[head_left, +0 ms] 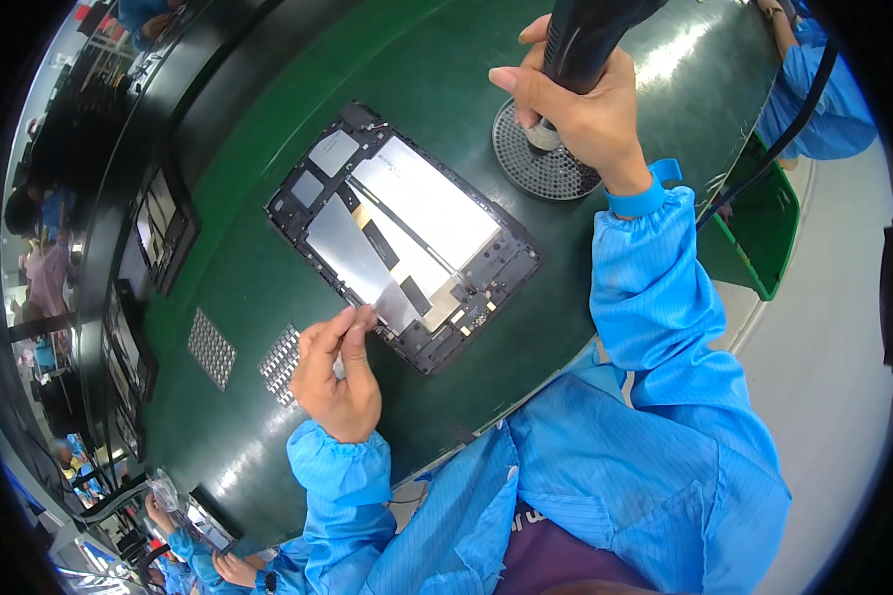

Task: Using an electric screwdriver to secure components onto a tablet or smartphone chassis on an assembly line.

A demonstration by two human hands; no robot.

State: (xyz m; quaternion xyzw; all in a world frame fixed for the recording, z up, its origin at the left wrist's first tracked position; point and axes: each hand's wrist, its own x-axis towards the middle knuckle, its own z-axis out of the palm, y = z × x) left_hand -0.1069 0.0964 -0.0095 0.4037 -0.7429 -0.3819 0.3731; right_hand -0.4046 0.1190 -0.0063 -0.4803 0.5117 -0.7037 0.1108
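Opened tablet (432,208) being worked on with two bare hands, laid out on a green desk (437,64).
The tablet was set toward the desk's near edge, with a silver sheet (352,258) slanted across its inside. A black handheld tool (585,45) was gripped by the right hand (600,114) above a round grey disc (524,159). The left hand (339,387) was curled at the sheet's lower end; honestly, whether anything was pinched there couldn't be told from this angle.
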